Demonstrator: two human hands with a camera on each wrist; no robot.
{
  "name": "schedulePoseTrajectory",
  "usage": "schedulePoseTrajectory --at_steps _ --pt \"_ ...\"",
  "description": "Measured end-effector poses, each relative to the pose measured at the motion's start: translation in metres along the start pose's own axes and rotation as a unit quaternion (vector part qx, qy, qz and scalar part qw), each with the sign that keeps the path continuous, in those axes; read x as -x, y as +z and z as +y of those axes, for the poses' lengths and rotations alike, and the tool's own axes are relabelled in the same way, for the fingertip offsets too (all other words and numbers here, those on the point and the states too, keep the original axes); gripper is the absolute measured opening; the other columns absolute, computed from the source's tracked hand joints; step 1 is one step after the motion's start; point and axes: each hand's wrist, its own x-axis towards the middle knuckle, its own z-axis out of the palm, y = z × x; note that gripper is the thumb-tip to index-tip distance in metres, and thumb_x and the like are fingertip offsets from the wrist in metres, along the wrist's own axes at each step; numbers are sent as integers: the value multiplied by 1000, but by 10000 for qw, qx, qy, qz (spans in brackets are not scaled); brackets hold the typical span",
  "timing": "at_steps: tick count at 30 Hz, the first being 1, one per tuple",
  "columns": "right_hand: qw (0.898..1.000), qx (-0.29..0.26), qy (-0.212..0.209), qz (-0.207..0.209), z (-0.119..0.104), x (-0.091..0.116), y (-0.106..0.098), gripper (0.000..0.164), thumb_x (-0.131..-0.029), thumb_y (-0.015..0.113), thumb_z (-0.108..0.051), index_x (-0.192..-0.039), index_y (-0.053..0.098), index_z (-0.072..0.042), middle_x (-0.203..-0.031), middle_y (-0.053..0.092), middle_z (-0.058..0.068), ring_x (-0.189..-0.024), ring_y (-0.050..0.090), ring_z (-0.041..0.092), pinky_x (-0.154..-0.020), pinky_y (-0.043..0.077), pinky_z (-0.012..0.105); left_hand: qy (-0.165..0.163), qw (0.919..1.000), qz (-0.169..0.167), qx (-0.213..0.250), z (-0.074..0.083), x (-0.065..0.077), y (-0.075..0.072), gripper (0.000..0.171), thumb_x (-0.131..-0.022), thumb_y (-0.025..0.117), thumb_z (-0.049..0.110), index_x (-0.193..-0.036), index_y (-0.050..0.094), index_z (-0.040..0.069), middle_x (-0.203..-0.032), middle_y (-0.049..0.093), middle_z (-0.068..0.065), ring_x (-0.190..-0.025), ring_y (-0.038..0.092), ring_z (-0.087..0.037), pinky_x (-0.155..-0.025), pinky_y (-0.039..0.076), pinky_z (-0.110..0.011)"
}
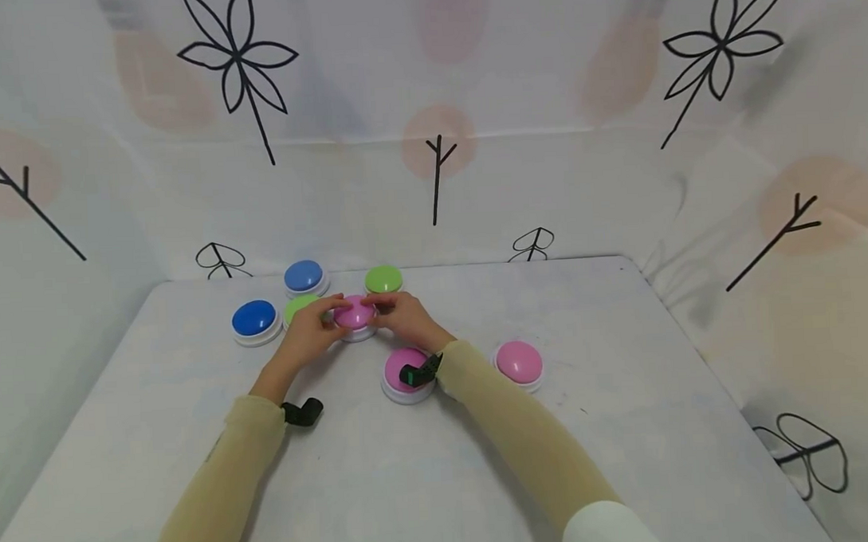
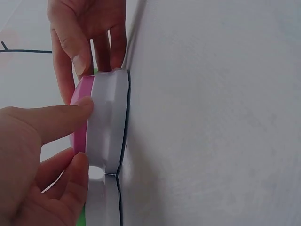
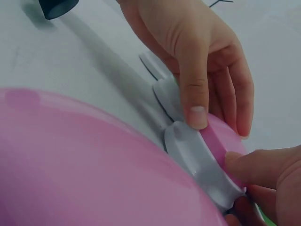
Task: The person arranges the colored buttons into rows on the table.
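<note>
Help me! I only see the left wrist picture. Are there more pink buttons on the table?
Observer: Yes, two other pink buttons sit nearer the person than the held pink button between the left hand and right hand.
Operator: Ooh! Any buttons that aren't pink or green?
Observer: Yes, the head view shows two blue buttons.
Operator: And what colour are the sleeves by the wrists?
Observer: Both sleeves are tan there.
</note>
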Motion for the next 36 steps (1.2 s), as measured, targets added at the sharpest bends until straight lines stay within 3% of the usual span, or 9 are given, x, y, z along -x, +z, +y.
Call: schedulePoseTrajectory --at_steps 5,12,16,22,28,36 --pt "10000 -20 -79 -37 -3 1 1 43 -88 74 -10 -130 68 -17 -140 58 3 -128 54 18 -97 47 26 -44 9999 41 -81 0 0 0 48 -87 77 8 -132 62 9 -150 46 -17 -119 53 -35 -96 51 -47" --pt "9998 49 -210 -48 -7 3 3 45 -86 74 -5 -129 68 -14 -139 59 5 -126 56 19 -100 46 27 -257 9994 118 -175 1 2 -1 50 -86 78 10 -134 62 10 -133 59 -16 -102 55 -31 -90 53 -45" --pt "9996 105 -250 -50 -8 4 4 45 -85 75 -5 -129 68 -15 -139 59 4 -123 57 18 -97 47 28 -276 9994 165 -123 1 4 -1 51 -86 79 11 -134 61 11 -133 58 -14 -106 54 -31 -93 52 -46" --pt "9996 -70 -254 -90 -9 3 4 46 -86 76 -8 -131 68 -17 -143 56 1 -124 56 20 -97 47 30 -20 9993 341 -120 -1 4 -1 47 -87 78 9 -131 62 10 -136 56 -14 -118 53 -33 -98 50 -49" --pt "9994 -49 -261 -205 -12 2 3 49 -87 75 -11 -134 65 -19 -147 52 -1 -130 52 20 -102 45 33 158 9989 442 91 -1 5 -2 46 -87 78 11 -130 63 9 -138 55 -14 -128 49 -32 -103 46 -49" --pt "9992 222 -153 -288 -19 5 1 53 -85 77 -14 -136 64 -22 -149 49 -3 -137 44 20 -112 36 41 238 9981 499 277 2 7 -5 48 -85 80 14 -130 64 8 -137 55 -13 -128 50 -32 -104 46 -48"
